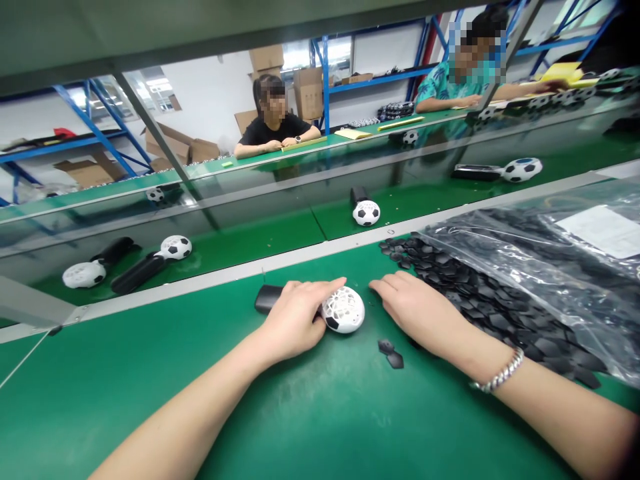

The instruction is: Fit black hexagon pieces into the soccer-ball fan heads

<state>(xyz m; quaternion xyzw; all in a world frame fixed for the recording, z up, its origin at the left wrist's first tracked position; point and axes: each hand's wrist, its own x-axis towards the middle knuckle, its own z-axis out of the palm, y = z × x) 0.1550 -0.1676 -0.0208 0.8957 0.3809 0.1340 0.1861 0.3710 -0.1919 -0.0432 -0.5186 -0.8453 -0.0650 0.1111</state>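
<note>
My left hand [294,319] is closed over a handheld fan with a soccer-ball head [346,311], lying on the green work surface. Its black handle [267,299] shows beyond my knuckles, and my index finger rests along the edge of the white openwork head, which has a black patch at its lower left. My right hand [419,311] is a little to the right of the head, fingers curled and together; whatever is between the fingertips is hidden. Below the fingers lie loose black five-sided pieces [391,354]. A large pile of similar pieces [477,293] spreads beyond my right hand.
A clear plastic bag [540,233] partly covers the pile. Past the metal rail [225,271], a green conveyor belt [280,233] carries several soccer-ball fans, including one fan [367,212] straight ahead. Two people, a person in black [277,127] and another in teal [450,87], sit opposite.
</note>
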